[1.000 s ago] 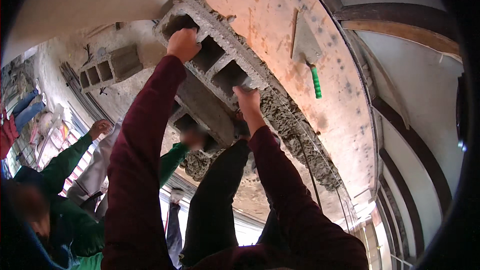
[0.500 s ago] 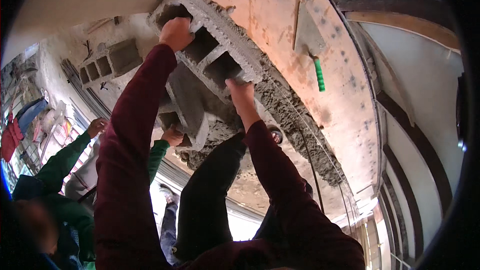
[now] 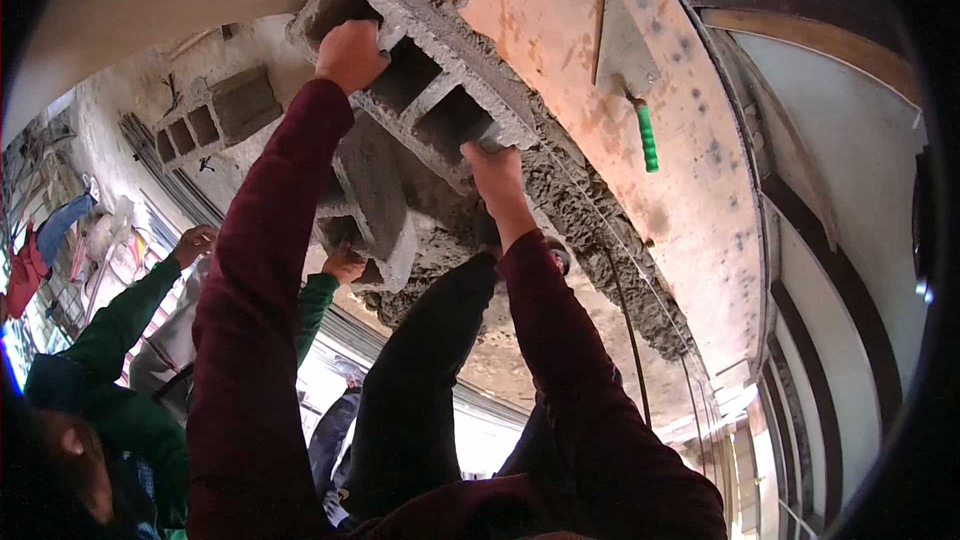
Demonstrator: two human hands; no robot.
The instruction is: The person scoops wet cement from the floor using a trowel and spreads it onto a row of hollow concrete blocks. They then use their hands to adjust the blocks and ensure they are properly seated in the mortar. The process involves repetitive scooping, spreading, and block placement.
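Observation:
A grey hollow concrete block (image 3: 400, 127) lies tilted across the upper middle, its open cells facing me. Closed around the web by its far-left cell is my left hand (image 3: 351, 55). My right hand (image 3: 495, 175) grips the block's near right end, fingers hooked over the edge of the last cell. Along the block's right side runs a bed of wet grey mortar (image 3: 600, 260), with a taut string line above it. Below my block, a second concrete block (image 3: 370, 195) is touched by the hand (image 3: 345, 263) of a co-worker in green sleeves.
A trowel (image 3: 628, 60) with a green handle lies on the stained board (image 3: 690, 210) to the right. Another hollow block (image 3: 225, 115) rests at the left near some long rods. The co-worker's green sleeve (image 3: 125, 315) is at lower left, close to my left arm.
The view has shifted slightly, and both my hands and the block sit a little higher in it. My grip looks the same. The co-worker's hand stays at the second block.

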